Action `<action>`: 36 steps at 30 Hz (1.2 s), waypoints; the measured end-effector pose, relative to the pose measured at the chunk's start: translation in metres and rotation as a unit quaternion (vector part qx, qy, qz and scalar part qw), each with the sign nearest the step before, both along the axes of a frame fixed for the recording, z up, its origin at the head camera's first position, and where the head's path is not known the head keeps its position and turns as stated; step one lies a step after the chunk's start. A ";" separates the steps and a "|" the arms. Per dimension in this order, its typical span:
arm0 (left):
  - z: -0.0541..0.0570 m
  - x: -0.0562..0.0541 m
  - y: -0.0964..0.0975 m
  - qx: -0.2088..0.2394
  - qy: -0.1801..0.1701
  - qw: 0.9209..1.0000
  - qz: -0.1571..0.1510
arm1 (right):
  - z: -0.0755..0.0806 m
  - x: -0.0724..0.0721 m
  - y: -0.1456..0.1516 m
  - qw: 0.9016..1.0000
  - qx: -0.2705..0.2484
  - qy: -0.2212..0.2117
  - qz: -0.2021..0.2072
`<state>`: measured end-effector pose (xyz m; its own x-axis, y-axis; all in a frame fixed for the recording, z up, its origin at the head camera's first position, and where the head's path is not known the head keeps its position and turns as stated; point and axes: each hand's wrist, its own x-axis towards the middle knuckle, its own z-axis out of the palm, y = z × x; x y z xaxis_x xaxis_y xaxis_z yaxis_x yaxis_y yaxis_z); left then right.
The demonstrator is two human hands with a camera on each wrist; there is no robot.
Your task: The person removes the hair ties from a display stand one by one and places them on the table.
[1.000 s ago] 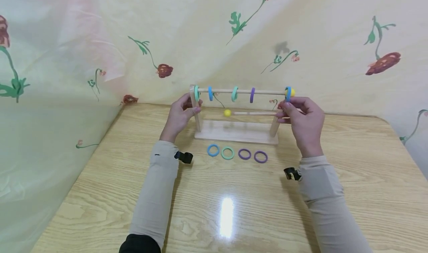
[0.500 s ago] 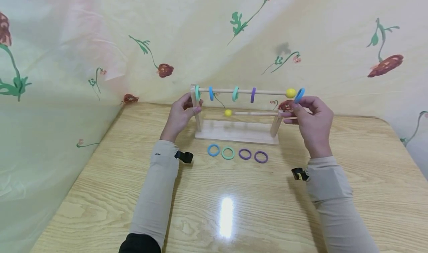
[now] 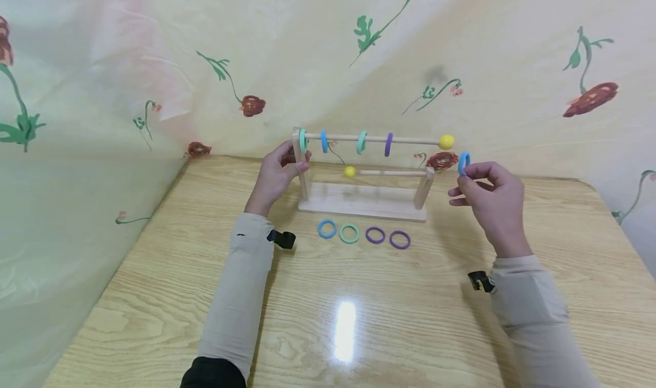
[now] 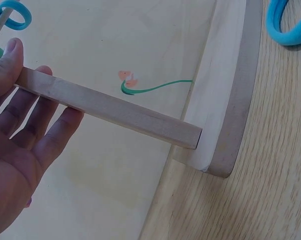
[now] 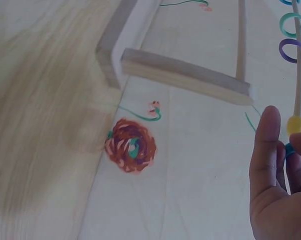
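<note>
My left hand [image 3: 277, 175] grips the tall left post [image 4: 110, 107] of a wooden rack near its top, thumb on one side and fingers on the other. From that post a long rod [image 3: 417, 141] runs right to a yellow ball [image 3: 447, 142]. Two green rings, a blue ring [image 3: 324, 142] and a purple ring [image 3: 388, 145] hang on it. Right of the ball, off the rod, my right hand [image 3: 492, 203] pinches another blue ring [image 3: 464, 163] between thumb and finger. In the right wrist view that ring is mostly hidden by the fingers.
In front of the rack base [image 3: 359, 201] lie a blue ring [image 3: 327, 229], a green ring [image 3: 349, 233] and two purple rings [image 3: 375, 235] on the wooden table [image 3: 287, 314]. A shorter rod [image 3: 392, 173] joins the right post [image 3: 423, 188]. Flowered cloth [image 3: 287, 46] hangs behind.
My right hand has drawn the blue ring off the rod's end past the yellow ball, then right and down. My left hand keeps its grip on the post.
</note>
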<state>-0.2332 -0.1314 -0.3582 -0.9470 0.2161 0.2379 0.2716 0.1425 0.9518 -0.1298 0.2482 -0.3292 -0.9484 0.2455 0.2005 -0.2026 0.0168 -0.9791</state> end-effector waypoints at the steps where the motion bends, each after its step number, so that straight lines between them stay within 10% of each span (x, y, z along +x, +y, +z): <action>1: 0.000 0.000 0.000 0.000 0.000 1.000 -0.001 | -0.001 0.002 0.001 1.000 0.012 -0.010 0.000; 13: 0.000 0.002 -0.003 0.002 0.009 1.000 -0.007 | -0.024 0.029 0.011 0.979 0.170 -0.097 0.057; 27: 0.000 0.004 -0.005 -0.001 0.002 1.000 -0.012 | -0.049 0.053 0.011 0.920 0.304 -0.182 0.170; 36: -0.002 0.005 -0.005 0.011 0.000 1.000 -0.014 | -0.060 0.054 0.002 0.871 0.427 -0.151 0.191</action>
<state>-0.2280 -0.1368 -0.3605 -0.9408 0.2368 0.2426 0.2749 0.1140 0.9547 -0.0763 0.2502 -0.3896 -0.9691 -0.2165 -0.1182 -0.0887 0.7529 -0.6521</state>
